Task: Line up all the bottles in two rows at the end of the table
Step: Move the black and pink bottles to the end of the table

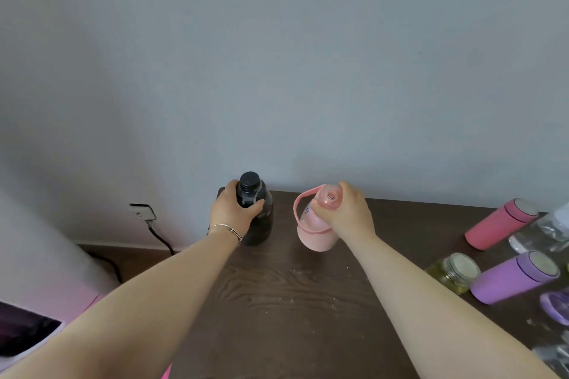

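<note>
A person's left hand (235,211) grips a black bottle (257,218) (upright, near the table's (292,301) far edge); the right hand (348,212) grips a pink bottle (314,232).

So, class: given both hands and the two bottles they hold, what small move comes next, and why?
Probably bring the pink bottle close beside the black bottle and release. The right hand grips its top, with a gap between the bottles, while the left hand grips the black one standing at the table's far edge.
</note>
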{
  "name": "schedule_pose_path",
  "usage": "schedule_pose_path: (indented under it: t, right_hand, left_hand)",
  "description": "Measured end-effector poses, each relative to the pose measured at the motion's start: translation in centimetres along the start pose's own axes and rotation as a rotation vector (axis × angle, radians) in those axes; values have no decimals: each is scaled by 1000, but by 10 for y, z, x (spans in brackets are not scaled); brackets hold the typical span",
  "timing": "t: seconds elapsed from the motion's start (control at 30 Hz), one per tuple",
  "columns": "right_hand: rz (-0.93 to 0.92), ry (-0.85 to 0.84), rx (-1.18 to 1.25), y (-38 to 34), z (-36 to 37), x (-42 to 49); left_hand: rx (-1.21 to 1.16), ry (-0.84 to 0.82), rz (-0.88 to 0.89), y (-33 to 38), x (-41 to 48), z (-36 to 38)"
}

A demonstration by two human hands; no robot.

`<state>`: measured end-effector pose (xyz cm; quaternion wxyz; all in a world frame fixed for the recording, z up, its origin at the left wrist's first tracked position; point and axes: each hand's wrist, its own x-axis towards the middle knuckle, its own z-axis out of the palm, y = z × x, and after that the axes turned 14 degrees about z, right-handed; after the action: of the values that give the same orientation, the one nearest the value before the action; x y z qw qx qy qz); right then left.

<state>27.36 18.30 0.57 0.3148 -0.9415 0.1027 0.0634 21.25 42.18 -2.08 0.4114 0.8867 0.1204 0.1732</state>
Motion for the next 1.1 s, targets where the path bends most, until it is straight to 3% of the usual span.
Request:
schedule_pose_path:
  t: [0.43,1.1]
  right_hand:
    - [-48,-75,-47,-38,63,78]
    - [-101,-104,-89,-27,76,94]
  left_hand:
    - [10,18,-24,-31,62,32]
    - [45,-25,-14,-40,72,44]
